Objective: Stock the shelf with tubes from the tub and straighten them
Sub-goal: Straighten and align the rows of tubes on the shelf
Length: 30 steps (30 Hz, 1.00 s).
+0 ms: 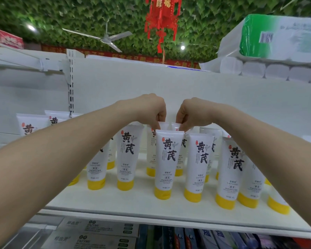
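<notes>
Several white tubes with yellow caps and black characters stand cap-down on the white shelf (115, 200). Both my arms reach over the front row to the second row. My left hand (153, 109) pinches the top edge of a back-row tube (152, 151). Beside it, my right hand (188, 112) pinches the top of the neighbouring back-row tube (181, 155). A front-row tube (166, 162) stands right before them and hides their lower parts. The tub is out of view.
More tubes stand to the left (31, 125) and right (228, 169) on the same shelf. Boxed goods (97, 229) fill the shelf below. Wrapped paper-roll packs (276, 51) sit on top at the right. A ceiling fan (104, 39) and red lantern (162, 20) hang overhead.
</notes>
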{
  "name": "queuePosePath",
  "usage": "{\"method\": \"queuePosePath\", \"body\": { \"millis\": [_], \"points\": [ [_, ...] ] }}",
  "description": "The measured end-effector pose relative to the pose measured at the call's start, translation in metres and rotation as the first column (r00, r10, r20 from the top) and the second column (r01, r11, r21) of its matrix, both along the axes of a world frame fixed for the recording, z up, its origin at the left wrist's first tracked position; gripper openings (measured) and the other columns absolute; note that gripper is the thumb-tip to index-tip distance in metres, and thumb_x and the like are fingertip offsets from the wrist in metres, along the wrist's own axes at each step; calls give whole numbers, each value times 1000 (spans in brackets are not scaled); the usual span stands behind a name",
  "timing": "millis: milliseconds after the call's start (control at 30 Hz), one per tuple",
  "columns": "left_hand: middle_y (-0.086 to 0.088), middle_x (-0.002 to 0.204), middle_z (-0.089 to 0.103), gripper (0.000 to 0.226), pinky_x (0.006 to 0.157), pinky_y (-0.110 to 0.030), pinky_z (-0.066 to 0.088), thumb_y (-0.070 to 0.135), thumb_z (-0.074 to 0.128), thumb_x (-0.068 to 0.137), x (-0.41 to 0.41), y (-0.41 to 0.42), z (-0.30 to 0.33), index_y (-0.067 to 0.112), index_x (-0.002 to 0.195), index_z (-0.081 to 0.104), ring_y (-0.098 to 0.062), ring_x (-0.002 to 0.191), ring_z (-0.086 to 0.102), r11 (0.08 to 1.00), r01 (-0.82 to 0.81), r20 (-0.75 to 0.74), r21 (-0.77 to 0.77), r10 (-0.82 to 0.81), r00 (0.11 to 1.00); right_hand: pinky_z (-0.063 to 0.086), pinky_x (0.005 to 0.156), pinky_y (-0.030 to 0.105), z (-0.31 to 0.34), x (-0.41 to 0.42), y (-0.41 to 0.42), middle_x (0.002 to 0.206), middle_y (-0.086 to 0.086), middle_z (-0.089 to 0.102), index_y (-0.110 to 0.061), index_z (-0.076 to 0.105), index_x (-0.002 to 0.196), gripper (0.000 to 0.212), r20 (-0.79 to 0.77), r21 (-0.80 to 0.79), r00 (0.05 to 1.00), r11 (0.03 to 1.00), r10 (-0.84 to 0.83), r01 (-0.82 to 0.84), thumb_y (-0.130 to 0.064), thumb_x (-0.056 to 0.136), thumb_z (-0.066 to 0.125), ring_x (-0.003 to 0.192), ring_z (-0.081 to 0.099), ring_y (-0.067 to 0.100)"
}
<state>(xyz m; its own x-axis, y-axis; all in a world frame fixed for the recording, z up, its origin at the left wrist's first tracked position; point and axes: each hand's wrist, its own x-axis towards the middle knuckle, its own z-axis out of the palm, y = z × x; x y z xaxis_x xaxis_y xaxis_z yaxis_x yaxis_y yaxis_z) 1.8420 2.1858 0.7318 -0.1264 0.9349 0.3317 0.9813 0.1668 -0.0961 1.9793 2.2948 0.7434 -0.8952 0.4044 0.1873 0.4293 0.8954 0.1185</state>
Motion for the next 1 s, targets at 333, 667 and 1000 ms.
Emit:
{"method": "queuePosePath", "body": {
  "millis": [333,667,1000],
  "points": [
    [11,76,62,14,72,-32,55,23,79,72,1,1,-2,23,84,70,-15,80,63,1000,-15,-38,17,15,999,39,55,17,-3,3,-1,72,-17,60,-21,72,98,18,-12,-2,1000,1000,-15,15,-28,82,74,76,59,11],
    [12,102,69,21,81,-23,40,36,60,92,19,-30,-3,26,107,70,-7,96,58,930,97,70,353,-130,989,48,92,30,9,46,-18,96,-6,72,-28,71,105,20,-244,35,965,995,95,-89,-24,85,69,95,64,12],
    [15,92,66,42,66,-22,48,55,75,70,58,-66,-32,32,103,67,0,84,58,995,38,85,89,-45,995,51,91,36,-5,90,-47,92,-3,74,-29,74,92,30,35,-110,991,986,130,-125,-50,70,79,88,67,15]
  ]
}}
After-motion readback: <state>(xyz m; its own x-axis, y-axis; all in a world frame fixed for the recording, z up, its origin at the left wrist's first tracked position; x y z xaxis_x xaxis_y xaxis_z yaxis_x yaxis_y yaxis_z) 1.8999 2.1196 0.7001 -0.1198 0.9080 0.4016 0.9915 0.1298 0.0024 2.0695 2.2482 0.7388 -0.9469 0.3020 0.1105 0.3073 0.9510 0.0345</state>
